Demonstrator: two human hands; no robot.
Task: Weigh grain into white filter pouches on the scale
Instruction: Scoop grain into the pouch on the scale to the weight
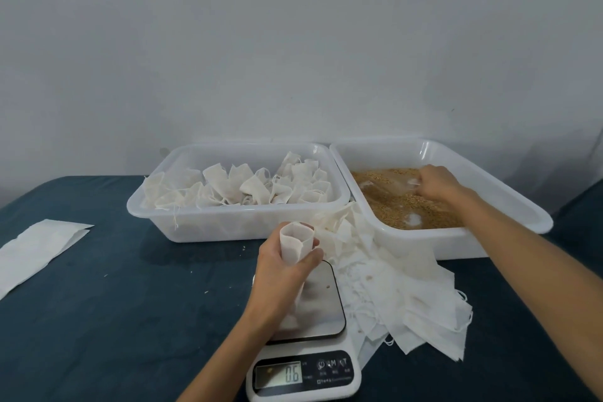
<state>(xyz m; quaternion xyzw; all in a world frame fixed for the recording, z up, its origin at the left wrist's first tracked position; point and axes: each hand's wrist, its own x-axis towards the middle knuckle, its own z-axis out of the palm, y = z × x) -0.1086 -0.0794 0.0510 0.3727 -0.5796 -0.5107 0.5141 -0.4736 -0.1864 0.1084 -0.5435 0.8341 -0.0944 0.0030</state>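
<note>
Pouch (295, 246) upright in left hand (283, 274), fingers wrapped round it, mouth held open, bottom resting on or just above scale (323, 310) platform; cannot tell which. Display (278, 375) reads 0.6. Right hand (439, 183) is down in grain (401, 202) inside right tub (509, 202), fingers curled, seemingly holding a clear scoop that is too blurred to confirm, so grip state unclear. Left tub (235, 222) holds filled pouches (241, 188). Heap of flat empty pouches (401, 290) lies between scale and right tub, partly under that tub's near rim. All on dark blue worktop (114, 303).

Step in hand, judged: scoop grain, bring to pouch. To do it well, person should keep pouch mouth wide and vertical over platform, ease left-hand pressure so reading is true, pour slowly and watch display. Stray grains already sit on platform; spills would skew weight.
</note>
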